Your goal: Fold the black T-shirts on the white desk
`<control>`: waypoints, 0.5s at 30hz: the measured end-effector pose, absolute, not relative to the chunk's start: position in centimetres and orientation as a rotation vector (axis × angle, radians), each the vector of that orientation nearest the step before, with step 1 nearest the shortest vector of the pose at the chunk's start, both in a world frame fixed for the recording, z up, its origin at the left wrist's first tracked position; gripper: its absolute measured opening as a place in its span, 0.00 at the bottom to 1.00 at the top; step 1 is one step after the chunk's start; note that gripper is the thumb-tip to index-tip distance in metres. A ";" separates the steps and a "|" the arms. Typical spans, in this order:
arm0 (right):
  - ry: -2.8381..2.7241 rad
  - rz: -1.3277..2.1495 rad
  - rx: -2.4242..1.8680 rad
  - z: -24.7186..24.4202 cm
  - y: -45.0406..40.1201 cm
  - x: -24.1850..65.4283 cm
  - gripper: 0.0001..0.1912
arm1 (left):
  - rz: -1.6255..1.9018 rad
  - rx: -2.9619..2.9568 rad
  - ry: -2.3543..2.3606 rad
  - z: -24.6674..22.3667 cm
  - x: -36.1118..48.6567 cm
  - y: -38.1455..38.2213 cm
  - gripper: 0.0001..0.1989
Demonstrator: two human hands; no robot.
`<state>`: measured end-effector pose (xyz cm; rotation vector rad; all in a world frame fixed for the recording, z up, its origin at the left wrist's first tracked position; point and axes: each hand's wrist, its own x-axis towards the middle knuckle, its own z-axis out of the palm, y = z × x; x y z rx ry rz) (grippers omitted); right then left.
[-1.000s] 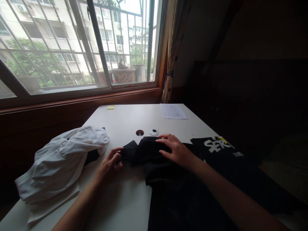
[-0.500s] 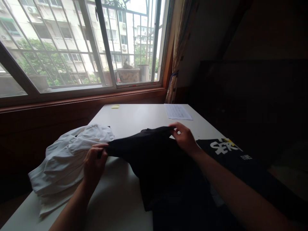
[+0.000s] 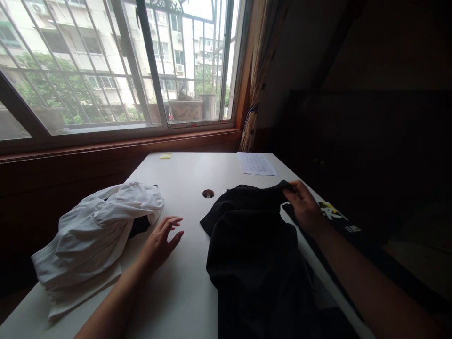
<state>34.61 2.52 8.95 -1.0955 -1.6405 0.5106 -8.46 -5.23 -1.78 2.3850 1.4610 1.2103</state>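
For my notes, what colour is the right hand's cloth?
The cloth is black, seen best in head view.

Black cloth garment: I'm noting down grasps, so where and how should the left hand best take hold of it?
Probably pinch the black cloth garment by its pointed left corner, coming from the left: that corner juts toward the open left hand, while the right hand holds the upper right edge.

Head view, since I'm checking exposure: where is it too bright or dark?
Head view, upper left: window bright, sky washed out; head view, right: background nearly black; head view, bottom: folds in the black garment fade into shadow.
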 end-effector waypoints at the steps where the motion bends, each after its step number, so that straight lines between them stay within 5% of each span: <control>1: -1.718 0.538 -1.090 9.0 1.5 33.7 0.07 | 1.180 2.404 1.450 -2.0 -8.2 -5.2 0.17; 7: -2.527 0.402 -0.405 8.7 -5.2 26.1 0.14 | 1.099 2.483 1.435 -2.1 -8.9 -5.4 0.22; 15: -2.747 0.483 -0.088 8.1 -9.6 22.3 0.13 | 0.879 2.633 1.356 -2.1 -7.4 -5.7 0.31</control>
